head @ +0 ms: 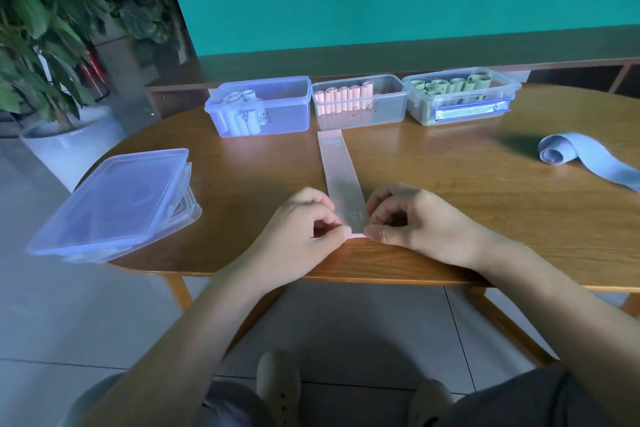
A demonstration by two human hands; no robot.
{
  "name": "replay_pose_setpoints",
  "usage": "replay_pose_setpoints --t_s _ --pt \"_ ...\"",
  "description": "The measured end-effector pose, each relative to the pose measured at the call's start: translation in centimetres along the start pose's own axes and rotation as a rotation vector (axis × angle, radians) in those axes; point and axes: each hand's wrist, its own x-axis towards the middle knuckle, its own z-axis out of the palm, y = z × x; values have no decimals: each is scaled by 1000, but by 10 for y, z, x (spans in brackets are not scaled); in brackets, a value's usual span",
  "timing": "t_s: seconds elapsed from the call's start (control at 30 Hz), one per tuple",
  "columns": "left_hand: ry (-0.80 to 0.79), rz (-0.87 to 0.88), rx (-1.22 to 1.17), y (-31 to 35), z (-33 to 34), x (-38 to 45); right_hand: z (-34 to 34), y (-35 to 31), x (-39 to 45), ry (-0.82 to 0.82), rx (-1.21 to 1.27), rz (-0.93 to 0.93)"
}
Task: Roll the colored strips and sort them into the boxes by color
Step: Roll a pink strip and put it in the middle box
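A long pink strip (337, 166) lies flat on the wooden table (450, 218), running from the middle box toward me. My left hand (304, 222) and my right hand (412, 222) pinch its near end between thumbs and fingers, where a small fold or roll has begun. Three clear boxes stand in a row at the back: the left box (287, 114) holds pale blue rolls, the middle box (384, 107) holds pink rolls, the right box (485, 111) holds green rolls. A partly curled blue strip (581, 158) lies at the far right.
A stack of clear box lids (114, 204) hangs over the table's left edge. A potted plant (45, 28) stands on the floor at the left. A low wooden shelf (381, 59) and a teal wall lie behind the boxes. My legs and shoes show below the table.
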Motion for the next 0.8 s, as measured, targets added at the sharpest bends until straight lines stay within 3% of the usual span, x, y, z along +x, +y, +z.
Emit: replay_pose_setpoints --t_s 0.2,0.37,0.53,0.8 --pt "-4 5 -69 0 -1 4 -3 -1 7 37 5 52" --pt "-13 98 -80 -3 1 3 -2 3 4 -33 75 -99" --pt "19 134 -20 -7 4 3 0 6 1 -46 -55 -210" --pt "33 87 -6 -3 2 6 1 3 -1 6 -82 -148"
